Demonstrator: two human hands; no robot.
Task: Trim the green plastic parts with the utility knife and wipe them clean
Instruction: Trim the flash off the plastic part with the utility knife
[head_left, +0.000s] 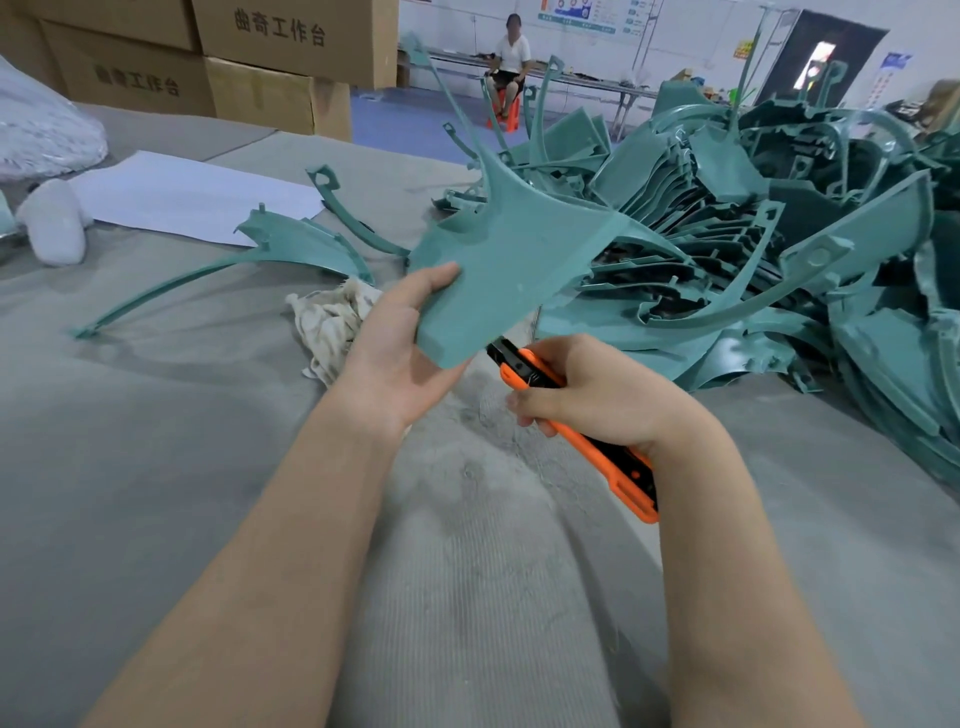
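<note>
Head view: a curved green plastic part (498, 270) is held up off the grey tabletop (208, 467) by the left hand (400, 353), pinched between the thumb on its near face and fingers hidden behind it, so that its lower edge is presented to the blade. The orange utility knife (621, 475) is gripped by the right hand (597, 395), fingers curled round the handle, its tip just under that edge, apparently for trimming. A crumpled rag (332, 322) is kept beside the left hand, probably for wiping, and the pile of green parts (779, 249) is heaped at the right.

Factory workshop; stacked cardboard cartons (291, 47); heaped green plastic parts (753, 249); long workbench (587, 83).
</note>
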